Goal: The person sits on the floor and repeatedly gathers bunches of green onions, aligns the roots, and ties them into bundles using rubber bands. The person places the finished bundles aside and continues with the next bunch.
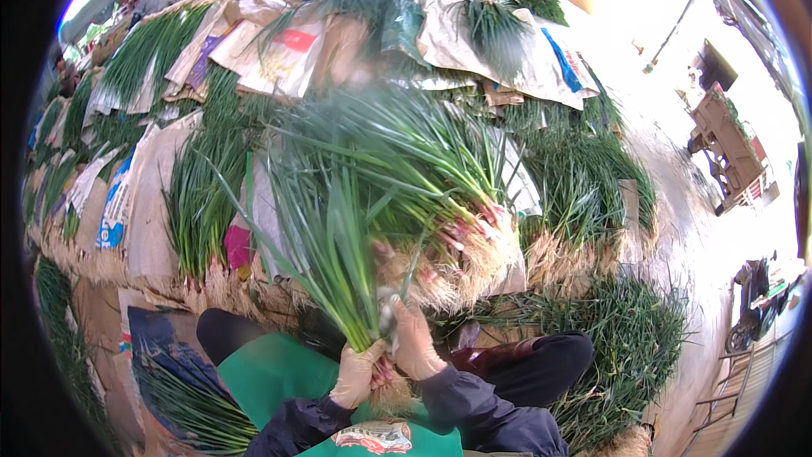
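Note:
My left hand (359,373), in a pale glove, grips a bunch of green onions (347,266) low on the stems. The long leaves point up and away from me. Their reddish-white bases and straw-coloured roots show between my wrists, over the green apron (279,368). My right hand (415,341), also gloved, is against the right side of this bunch. Something small and whitish, blurred, shows at its fingertips; whether it is held is unclear. Just beyond lies a larger pile of green onions (438,203), its pink bulbs and tangled roots towards me.
Rows of green onions (206,203) lie with woven sacks (162,197) across the ground ahead. Loose leaves (622,355) are heaped at my right; more onions (190,406) lie at my left. People sit at the far side. A motorbike (755,304) stands far right.

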A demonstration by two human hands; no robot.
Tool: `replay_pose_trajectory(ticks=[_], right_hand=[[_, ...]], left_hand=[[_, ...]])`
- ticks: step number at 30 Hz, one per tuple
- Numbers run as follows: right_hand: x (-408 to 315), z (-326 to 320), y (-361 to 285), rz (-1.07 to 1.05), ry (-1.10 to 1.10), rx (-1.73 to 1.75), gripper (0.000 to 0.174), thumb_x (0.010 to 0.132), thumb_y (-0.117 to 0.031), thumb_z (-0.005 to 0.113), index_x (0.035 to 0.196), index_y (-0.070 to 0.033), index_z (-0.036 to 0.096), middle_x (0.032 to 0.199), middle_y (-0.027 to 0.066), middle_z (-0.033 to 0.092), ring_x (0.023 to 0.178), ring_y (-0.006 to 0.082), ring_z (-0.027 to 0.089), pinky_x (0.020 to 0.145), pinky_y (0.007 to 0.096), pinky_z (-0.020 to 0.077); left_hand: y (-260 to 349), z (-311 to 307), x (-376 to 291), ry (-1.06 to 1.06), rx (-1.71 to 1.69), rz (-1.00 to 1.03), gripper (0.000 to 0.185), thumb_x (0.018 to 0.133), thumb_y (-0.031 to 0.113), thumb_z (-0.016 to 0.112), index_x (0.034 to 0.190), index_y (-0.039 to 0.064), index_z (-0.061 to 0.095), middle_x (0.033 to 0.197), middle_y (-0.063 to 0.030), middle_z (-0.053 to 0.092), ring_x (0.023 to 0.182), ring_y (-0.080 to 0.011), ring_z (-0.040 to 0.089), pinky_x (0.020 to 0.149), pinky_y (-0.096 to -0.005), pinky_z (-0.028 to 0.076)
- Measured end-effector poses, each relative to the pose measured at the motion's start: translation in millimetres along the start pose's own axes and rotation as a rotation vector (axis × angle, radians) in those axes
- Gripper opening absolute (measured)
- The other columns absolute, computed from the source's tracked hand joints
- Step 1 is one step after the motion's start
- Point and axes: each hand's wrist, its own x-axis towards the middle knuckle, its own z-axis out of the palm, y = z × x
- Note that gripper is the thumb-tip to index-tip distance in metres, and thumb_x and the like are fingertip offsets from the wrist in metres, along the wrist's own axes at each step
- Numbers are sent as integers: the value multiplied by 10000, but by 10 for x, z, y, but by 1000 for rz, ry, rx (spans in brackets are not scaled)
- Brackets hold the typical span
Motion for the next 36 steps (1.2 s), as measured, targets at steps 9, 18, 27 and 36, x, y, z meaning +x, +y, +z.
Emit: replay_pose_trajectory(ticks=[9, 18, 27, 36], right_hand=[[-133, -476, -989, -722, -263, -1811, 276, 917, -274, 561, 1105, -71, 576, 905, 180, 650, 771, 343, 631, 661, 459, 486], [20, -471, -1074, -1019, 246, -1482, 188, 875, -106, 637, 1059, -68, 635, 770, 135, 605, 604, 226, 587, 483, 348, 469], [-125, -581, -937, -1147, 152, -1709, 348, 851, -57, 552, 1189, -137, 578, 858, 112, 584, 722, 277, 543, 584, 414, 454], [477, -448, -1548, -958, 318, -1849, 240, 916, -205, 559, 1135, -117, 605, 914, 174, 611, 885, 337, 550, 801, 438, 439]], left_hand=[[417, -726, -164, 23, -106, 135, 445, 874, 42, 605, 1292, 30, 452, 832, -78, 630, 592, -145, 591, 545, -279, 524], [503, 156, 270, -291, -400, -15, 189, 880, 45, 610, 1042, 133, 571, 954, -69, 614, 739, -140, 588, 534, -259, 485], [518, 302, 443, -326, -59, -53, 334, 878, 209, 656, 1178, 70, 603, 731, -28, 620, 510, -133, 549, 399, -218, 363], [248, -637, -222, -127, -107, 76, 460, 817, 95, 683, 1227, 33, 487, 760, -88, 610, 555, -149, 609, 380, -225, 444]])
